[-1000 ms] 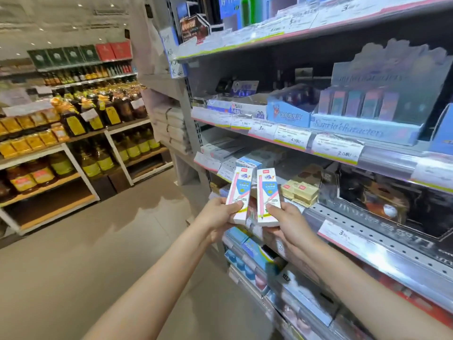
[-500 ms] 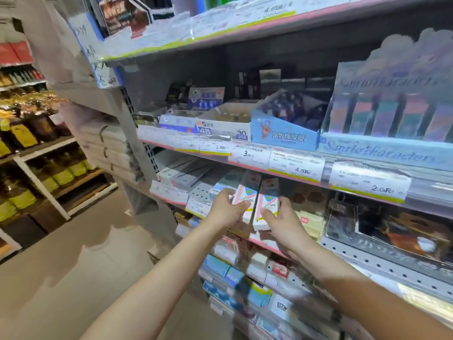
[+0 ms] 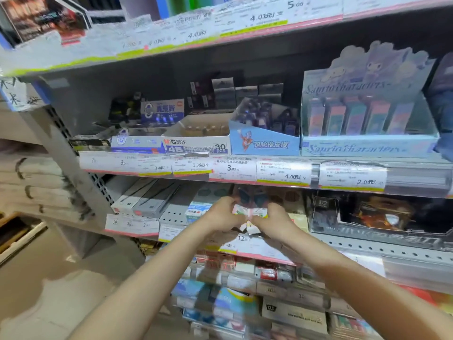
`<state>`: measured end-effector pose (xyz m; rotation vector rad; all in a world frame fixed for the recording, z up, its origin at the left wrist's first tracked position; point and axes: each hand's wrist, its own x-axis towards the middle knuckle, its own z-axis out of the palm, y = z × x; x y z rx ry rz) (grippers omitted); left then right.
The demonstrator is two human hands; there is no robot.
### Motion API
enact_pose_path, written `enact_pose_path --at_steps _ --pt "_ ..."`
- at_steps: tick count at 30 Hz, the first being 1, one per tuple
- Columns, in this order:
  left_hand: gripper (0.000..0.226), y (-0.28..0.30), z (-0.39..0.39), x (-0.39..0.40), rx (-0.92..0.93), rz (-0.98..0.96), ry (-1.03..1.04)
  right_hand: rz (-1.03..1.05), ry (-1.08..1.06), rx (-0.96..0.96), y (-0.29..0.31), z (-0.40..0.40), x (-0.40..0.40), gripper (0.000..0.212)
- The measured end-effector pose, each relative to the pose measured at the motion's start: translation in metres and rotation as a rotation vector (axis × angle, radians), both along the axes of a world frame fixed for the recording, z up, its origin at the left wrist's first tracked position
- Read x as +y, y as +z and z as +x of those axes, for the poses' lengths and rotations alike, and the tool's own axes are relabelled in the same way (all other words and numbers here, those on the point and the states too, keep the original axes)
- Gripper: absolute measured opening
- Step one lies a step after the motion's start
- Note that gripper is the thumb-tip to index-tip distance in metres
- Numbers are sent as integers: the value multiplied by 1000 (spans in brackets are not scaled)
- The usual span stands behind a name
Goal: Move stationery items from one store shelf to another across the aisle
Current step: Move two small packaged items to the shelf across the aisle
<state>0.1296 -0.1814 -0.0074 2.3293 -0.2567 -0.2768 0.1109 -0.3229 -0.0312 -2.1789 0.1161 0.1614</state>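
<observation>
Left hand (image 3: 221,214) and right hand (image 3: 272,220) gripping two packs (image 3: 250,214) over shelf (image 3: 343,244); long axes toward 12 o'clock.

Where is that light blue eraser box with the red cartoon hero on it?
The eraser box sits mid-frame on the shelf above the hands, between the white M&G box and the pastel display.

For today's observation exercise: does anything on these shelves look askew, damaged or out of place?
Little stands out. The price labels on the hands' shelf sit crooked on their rail. Both hands, left hand and right hand, hold small white packets, too blurred to judge.
</observation>
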Motion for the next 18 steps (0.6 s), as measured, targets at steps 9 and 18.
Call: enact_pose_path --at_steps 9,18 --pt "26 3 11 14 -267 582 -274 -253 187 -73 3 7 -4 39" --pt "55 -14 20 39 -362 709 -262 -695 278 -219 -6 -6 -4 56"
